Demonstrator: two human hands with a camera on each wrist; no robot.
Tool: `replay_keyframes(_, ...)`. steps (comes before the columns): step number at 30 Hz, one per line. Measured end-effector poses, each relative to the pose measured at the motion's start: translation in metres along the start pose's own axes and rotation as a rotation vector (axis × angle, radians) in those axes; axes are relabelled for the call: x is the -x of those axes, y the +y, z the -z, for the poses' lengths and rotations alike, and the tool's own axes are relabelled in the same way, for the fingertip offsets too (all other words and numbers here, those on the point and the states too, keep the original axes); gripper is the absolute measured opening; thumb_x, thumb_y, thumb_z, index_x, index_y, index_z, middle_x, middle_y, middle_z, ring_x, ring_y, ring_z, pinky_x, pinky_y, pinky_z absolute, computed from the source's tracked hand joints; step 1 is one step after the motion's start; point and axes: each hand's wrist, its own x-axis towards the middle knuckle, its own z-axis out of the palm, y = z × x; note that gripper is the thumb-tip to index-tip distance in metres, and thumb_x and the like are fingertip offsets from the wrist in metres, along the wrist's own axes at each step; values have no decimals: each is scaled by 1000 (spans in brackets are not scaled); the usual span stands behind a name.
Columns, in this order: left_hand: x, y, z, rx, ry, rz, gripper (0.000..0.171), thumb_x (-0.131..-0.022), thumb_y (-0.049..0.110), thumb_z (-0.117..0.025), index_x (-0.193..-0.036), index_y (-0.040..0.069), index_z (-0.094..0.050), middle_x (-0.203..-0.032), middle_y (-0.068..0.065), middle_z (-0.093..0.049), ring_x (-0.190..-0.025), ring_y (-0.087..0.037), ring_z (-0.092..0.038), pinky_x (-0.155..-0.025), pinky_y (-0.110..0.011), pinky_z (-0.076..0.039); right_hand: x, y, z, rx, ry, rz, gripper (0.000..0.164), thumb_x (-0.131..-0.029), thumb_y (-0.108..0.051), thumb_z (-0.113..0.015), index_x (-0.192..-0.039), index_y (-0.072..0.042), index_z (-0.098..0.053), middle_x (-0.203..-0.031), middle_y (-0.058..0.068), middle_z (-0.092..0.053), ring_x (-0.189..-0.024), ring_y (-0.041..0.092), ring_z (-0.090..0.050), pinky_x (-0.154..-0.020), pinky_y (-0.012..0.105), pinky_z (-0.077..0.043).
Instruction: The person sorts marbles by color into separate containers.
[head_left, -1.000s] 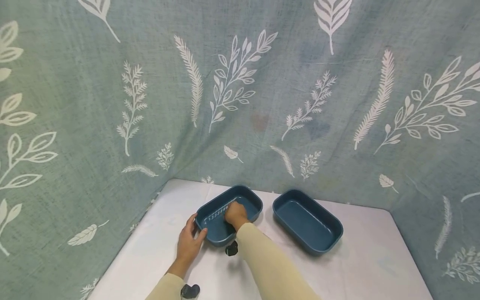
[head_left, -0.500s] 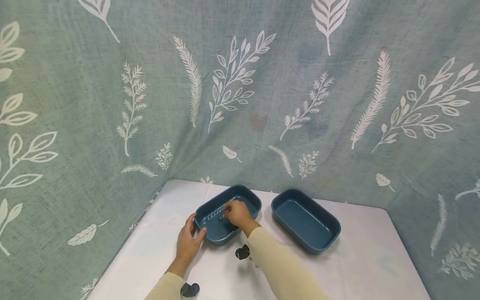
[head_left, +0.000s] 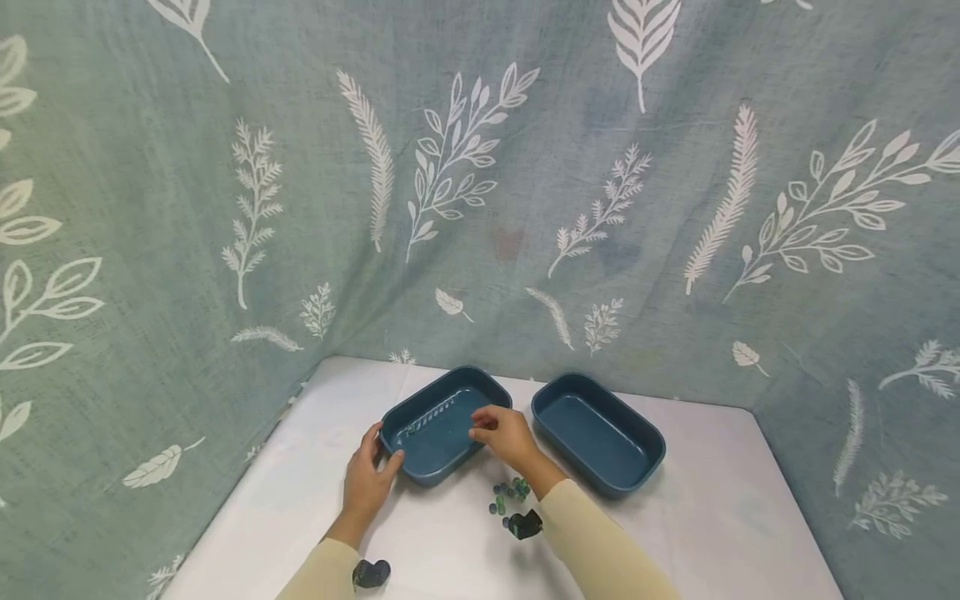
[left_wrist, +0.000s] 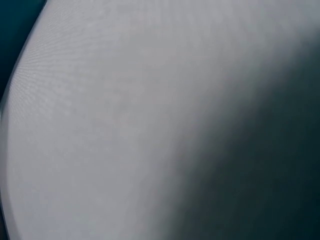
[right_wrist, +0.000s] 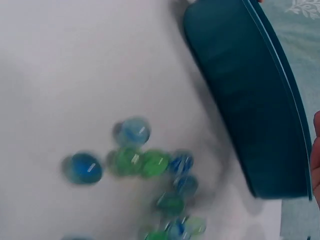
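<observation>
My left hand (head_left: 366, 483) grips the left corner of a dark blue rectangular dish (head_left: 429, 479), thumb on the near side and fingers on the far side. Inside that dish, near its left end, lies a small greenish marble (head_left: 410, 429). My right hand (head_left: 506, 437) hovers over the dish's right near rim, fingers loosely bent and nothing visible between them. Several green and blue glass marbles (head_left: 501, 504) lie on the white table just below it. In the right wrist view, those marbles (right_wrist: 154, 163) sit beside the dish's outer wall (right_wrist: 245, 95), and fingertips (right_wrist: 316, 155) show at the right edge.
A second dark blue dish (head_left: 600, 433) stands to the right of the first, with bare floor showing. The white tabletop (head_left: 735, 517) meets a leaf-patterned green cloth (head_left: 480, 317) behind. A dark strap piece (head_left: 525, 524) sits at each wrist.
My right hand has drawn back from inside the dish toward its right rim, uncovering the marbles on the table. A marble now shows at the dish's left end. The left hand keeps its grip.
</observation>
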Motion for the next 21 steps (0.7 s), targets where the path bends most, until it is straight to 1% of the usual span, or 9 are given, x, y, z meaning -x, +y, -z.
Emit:
replay_keyframes(4,-1,1,1,1,-9,20,68,-90,33,-69,-149,22,-35,-139,-19,-51,-127,-36,-49,-110,-50,-31,16,5,9,-44,26,-4,28,-85,-17,-76,-110,-5,-70,-87,-7,-66,-81,12,-62,-67,27,-54)
replay_keyframes(9,-1,2,-1,7,-13,32,69,-90,31,-70,-148,22,-35,-140,-18,-51,-129,-34,-48,-111,-49,-29,35,19,15,-47,50,-10,26,-84,-14,-77,-108,-4,-70,-84,-7,-64,-77,11,-59,-62,25,-52)
replay_keyframes(11,-1,4,-2,9,-17,29,69,-90,31,-69,-149,22,-35,-141,-18,-51,-129,-34,-48,-111,-49,-29,42,25,17,-43,65,-21,25,-84,-14,-77,-107,-6,-71,-83,-7,-64,-76,11,-59,-62,24,-52)
replay_keyframes(14,-1,4,-3,20,-23,29,69,-90,32,-69,-149,21,-35,-141,-18,-50,-129,-34,-47,-111,-49,-29,53,33,21,-68,76,-51,26,-83,-12,-78,-107,-5,-70,-83,-6,-63,-76,12,-58,-63,24,-52)
replay_keyframes(18,0,0,-2,28,-25,33,69,-90,31,-69,-149,21,-34,-140,-19,-51,-129,-35,-48,-111,-50,-29,67,39,26,-94,79,-92,29,-83,-10,-78,-109,-2,-69,-83,-4,-64,-76,14,-57,-64,24,-51)
replay_keyframes(21,-2,-4,-2,19,-15,29,69,-91,32,-68,-150,23,-34,-140,-19,-51,-128,-36,-48,-110,-50,-30,75,43,29,-74,91,-86,29,-82,-10,-78,-109,-1,-69,-83,-5,-64,-75,14,-58,-64,24,-51)
